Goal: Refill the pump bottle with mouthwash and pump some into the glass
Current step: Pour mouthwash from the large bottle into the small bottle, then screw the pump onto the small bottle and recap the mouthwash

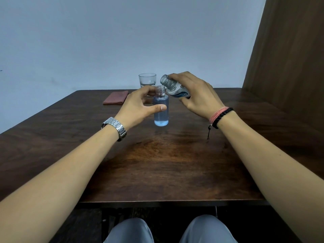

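A small clear bottle [161, 113] with blue liquid stands upright on the dark wooden table [157, 163], its neck open with no pump on it. My left hand [138, 106] grips it from the left, thumb across its front. My right hand [196, 95] holds a clear mouthwash bottle [172, 88] tilted on its side, its open mouth pointing up and left, just above and right of the small bottle's neck. No stream of liquid shows between them. An empty-looking clear glass [147, 80] stands behind the two bottles. The pump top is not visible.
A folded reddish cloth [115, 97] lies at the back left of the table. A brown wooden panel [289, 58] rises at the right. A pale wall stands behind the table's far edge. My knees show below the near edge.
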